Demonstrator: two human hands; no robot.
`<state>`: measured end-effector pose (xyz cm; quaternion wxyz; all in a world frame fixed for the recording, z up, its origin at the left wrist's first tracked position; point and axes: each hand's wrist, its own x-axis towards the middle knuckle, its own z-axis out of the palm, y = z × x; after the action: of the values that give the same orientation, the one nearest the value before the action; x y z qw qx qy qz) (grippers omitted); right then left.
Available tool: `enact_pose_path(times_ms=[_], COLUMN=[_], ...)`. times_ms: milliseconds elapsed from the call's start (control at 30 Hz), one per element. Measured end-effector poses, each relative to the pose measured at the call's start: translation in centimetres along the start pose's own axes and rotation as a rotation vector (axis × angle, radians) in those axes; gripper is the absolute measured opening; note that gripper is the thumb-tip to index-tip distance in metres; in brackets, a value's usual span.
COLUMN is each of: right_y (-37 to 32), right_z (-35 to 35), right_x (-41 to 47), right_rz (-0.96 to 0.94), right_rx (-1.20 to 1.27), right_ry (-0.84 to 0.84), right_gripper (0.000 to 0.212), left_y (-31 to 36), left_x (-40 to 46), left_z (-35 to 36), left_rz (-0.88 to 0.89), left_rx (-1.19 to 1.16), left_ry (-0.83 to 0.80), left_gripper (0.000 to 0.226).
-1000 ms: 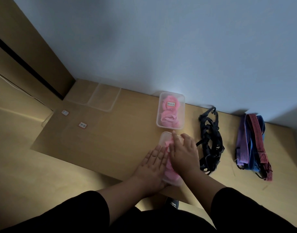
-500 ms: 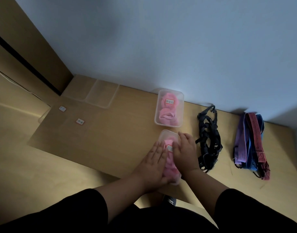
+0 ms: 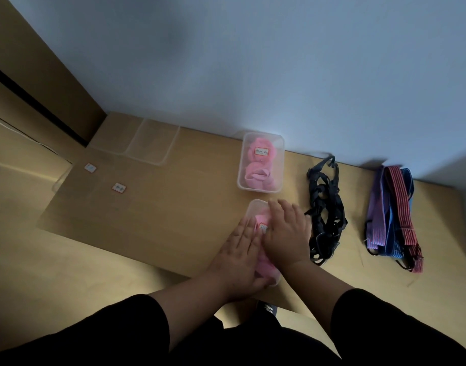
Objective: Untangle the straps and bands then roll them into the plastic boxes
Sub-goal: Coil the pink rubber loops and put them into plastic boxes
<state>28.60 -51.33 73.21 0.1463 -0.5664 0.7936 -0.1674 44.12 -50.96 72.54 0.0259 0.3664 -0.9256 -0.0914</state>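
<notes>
Hands: left hand (image 3: pixel 241 253) and right hand (image 3: pixel 286 232) press flat, fingers straight, on the near box (image 3: pixel 255 207) of pink bands (image 3: pixel 266 266).
Right side: black straps (image 3: pixel 325 207) touch the right hand; striped bands (image 3: pixel 392 212) beyond.
Behind: far box (image 3: pixel 260 162).
Left: 2 lids (image 3: pixel 152 143), 2 labels (image 3: pixel 119 187).

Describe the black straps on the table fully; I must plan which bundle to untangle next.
The black straps lie in one knotted heap on the wooden table, running lengthwise away from the person. They look like thin, dark elastic bands looped through each other, with a curved loop at the far end. They sit between the near plastic box and the striped purple, blue and red bands. The right hand lies right beside them; contact is unclear.
</notes>
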Motion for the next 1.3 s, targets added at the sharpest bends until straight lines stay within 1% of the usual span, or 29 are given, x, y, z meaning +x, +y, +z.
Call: enact_pose_path(times_ms=[67,133,267,333,400,500,567,633,700,767,833,867,933,1000,1100,1167,1267,1300], right_y=[-0.1,0.1,0.1,0.0,0.0,0.0,-0.3,-0.3,-0.1,0.3,0.5,0.5,0.4,0.2,-0.8,-1.9,-4.1,-4.8], right_z=[0.1,0.0,-0.6,-0.9,-1.0,-1.1,-1.4,-1.4,-1.8,-2.2,-2.5,-2.7,-2.6,-2.5,-2.6,-2.6,-2.5,-2.3], right_x=[0.3,0.5,1.1,1.3,1.5,1.5,1.5,1.5,1.6,1.5,1.1,0.7,-0.1,-0.7,-0.8,-0.7,-0.5,-0.4], right_rz=[-0.121,-0.207,-0.222,-0.206,-0.189,-0.198,-0.194,-0.187,-0.192,-0.216,-0.248,-0.269,-0.337,-0.43,-0.553,-0.613,-0.685,-0.69], right_rx=[-0.212,-0.271,-0.283,-0.256,-0.238,-0.215,-0.218,-0.234,-0.235,-0.166,-0.105,-0.113,-0.165,-0.235,-0.272,-0.329,-0.38,-0.414], right_ry=[-0.033,-0.093,-0.168,-0.161,-0.132,-0.109,-0.119,-0.144,-0.189,-0.241,-0.268,-0.271,-0.283,-0.336,-0.391,-0.465,-0.482,-0.508], right_gripper=[0.06,0.056,0.057,0.057,0.056,0.055,0.055,0.057,0.059,0.065,0.073,0.077,0.08,0.08,0.084,0.085,0.093,0.091], left_y=[0.2,0.3,0.3,0.1,0.0,-0.2,-0.2,0.0,0.1,0.3,0.6,0.7,0.6,-0.1,-1.9,-3.3,-5.5,-6.1], left_x=[0.0,0.0,-0.2,-0.2,-0.1,0.1,0.3,0.3,0.3,0.2,-0.2,-0.3,-0.6,-1.1,-1.9,-2.5,-3.5,-3.9], left_z=[0.0,0.1,0.2,0.4,0.8,0.9,0.7,0.2,-0.3,-0.8,-1.3,-1.6,-1.8,-1.8,-2.3,-3.3,-4.1,-4.9], left_rz=[-0.02,-0.043,-0.028,-0.019,0.0,0.008,0.009,0.001,-0.019,-0.027,-0.067,-0.104,-0.187,-0.231,-0.289,-0.32,-0.367,-0.386], left_rx=[0.014,-0.016,-0.023,-0.036,-0.044,-0.026,0.007,0.006,-0.021,-0.05,-0.063,-0.069,-0.073,-0.072,-0.019,0.009,0.004,0.038], left_ry=[-0.026,-0.071,-0.075,-0.058,-0.107,-0.218,-0.256,-0.247,-0.226,-0.197,-0.184,-0.193,-0.217,-0.24,-0.252,-0.274,-0.278,-0.285], left_gripper=[0.106,0.104,0.098,0.096,0.097,0.109,0.12,0.125,0.126,0.123,0.12,0.118,0.115,0.116,0.119,0.11,0.099,0.098])
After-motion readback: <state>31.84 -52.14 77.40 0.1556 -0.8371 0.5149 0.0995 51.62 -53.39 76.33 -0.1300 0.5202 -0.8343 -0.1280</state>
